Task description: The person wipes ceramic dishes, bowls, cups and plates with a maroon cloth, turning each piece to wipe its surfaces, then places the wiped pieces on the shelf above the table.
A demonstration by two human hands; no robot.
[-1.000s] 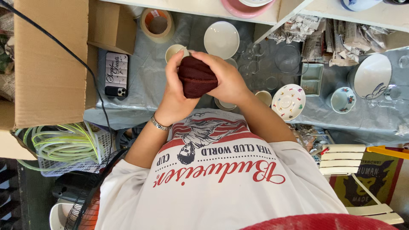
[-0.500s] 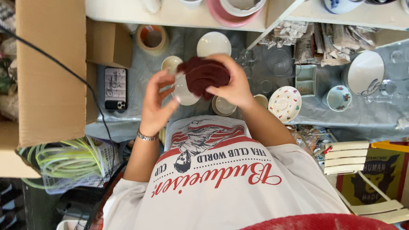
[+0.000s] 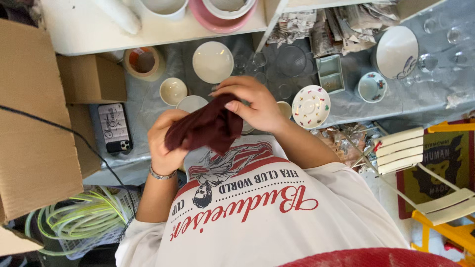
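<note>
Both my hands hold a dark red cloth (image 3: 208,126) in front of my chest. My left hand (image 3: 166,146), with a metal bracelet on the wrist, grips the cloth's lower left part. From above, my right hand (image 3: 252,106) pinches the cloth's upper right edge. A small white dish (image 3: 190,103) shows just beyond my left hand; I cannot tell whether it touches the cloth. Part of a small cup (image 3: 284,108) peeks out beside my right wrist.
The grey-covered table (image 3: 143,106) holds a cream cup (image 3: 173,91), a white plate (image 3: 213,61), a flowered saucer (image 3: 310,106), a flowered cup (image 3: 372,87), drinking glasses (image 3: 257,62), a tape roll (image 3: 142,62) and a phone (image 3: 114,127). Cardboard boxes (image 3: 34,123) stand left. A white shelf (image 3: 79,29) runs above.
Both hands have come down closer to my chest with the cloth. The white dish seen against the cloth half a second ago is no longer in my left hand's grip.
</note>
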